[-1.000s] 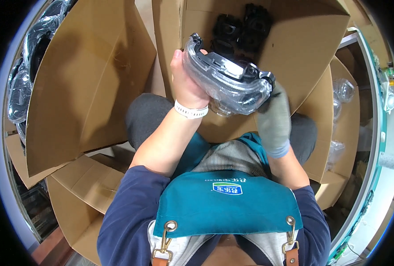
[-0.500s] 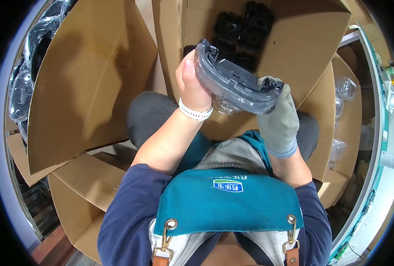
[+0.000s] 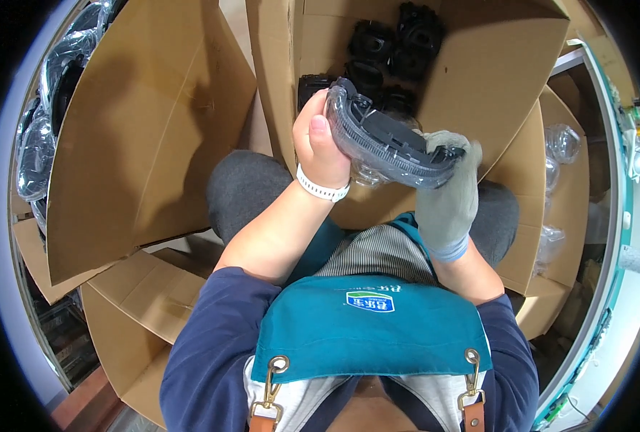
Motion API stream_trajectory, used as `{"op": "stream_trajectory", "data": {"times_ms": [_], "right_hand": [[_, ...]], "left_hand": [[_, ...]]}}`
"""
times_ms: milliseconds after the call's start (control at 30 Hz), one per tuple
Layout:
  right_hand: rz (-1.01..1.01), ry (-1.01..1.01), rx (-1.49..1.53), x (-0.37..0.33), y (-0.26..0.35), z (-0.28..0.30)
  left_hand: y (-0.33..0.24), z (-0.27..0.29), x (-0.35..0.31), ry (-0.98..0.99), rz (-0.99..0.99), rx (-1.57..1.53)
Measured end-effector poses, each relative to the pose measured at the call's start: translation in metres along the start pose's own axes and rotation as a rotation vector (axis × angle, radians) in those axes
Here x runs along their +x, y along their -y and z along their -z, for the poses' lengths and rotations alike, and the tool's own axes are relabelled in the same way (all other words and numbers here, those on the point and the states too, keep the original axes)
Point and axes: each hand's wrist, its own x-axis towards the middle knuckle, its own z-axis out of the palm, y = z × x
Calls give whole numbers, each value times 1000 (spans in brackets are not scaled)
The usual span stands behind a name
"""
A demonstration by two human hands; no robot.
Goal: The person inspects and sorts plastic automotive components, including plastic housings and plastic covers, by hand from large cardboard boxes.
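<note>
Between my hands is a curved part [image 3: 388, 138] of black and clear plastic, bowed toward me, with clips at both ends. My bare left hand [image 3: 322, 137] grips its left end, thumb on top. My right hand [image 3: 449, 187], in a grey work glove, is closed around the lower right end; its fingers are partly hidden behind the part. The part is tilted, its left end higher in view, and hangs over the opening of a large cardboard box [image 3: 493, 79]. Several black plastic parts [image 3: 372, 42] lie inside that box.
A raised cardboard flap [image 3: 147, 129] stands at the left, with clear-wrapped parts [image 3: 39, 155] beyond it. Another open box [image 3: 132, 345] is at the lower left. Clear plastic pieces [image 3: 561, 144] sit in a carton at the right, beside a white-and-teal frame [image 3: 615, 237].
The curved part has shifted slightly right and its left end has come a little lower. Both hands keep hold of it; my right wrist has turned slightly.
</note>
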Motion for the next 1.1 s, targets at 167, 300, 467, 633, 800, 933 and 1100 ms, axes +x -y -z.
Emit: {"op": "stream_trajectory", "data": {"times_ms": [167, 300, 467, 633, 800, 933, 1100], "right_hand": [[-302, 42, 612, -3, 21, -1], [-199, 165, 669, -2, 0, 2], [-200, 103, 652, -13, 1, -12], [-81, 35, 585, -19, -10, -23], [-44, 69, 555, -16, -17, -18], [319, 28, 236, -9, -34, -12], [397, 117, -60, -1, -35, -9]], "left_hand": [[-2, 1, 1, 52, 22, -82], [-16, -6, 4, 29, 136, -185], [-7, -4, 2, -65, 148, -218], [0, -3, 2, -38, 152, -181], [-6, 2, 7, 38, 22, -137], [-9, 0, 23, 6, 342, -666], [59, 11, 14, 384, 724, -1270]]}}
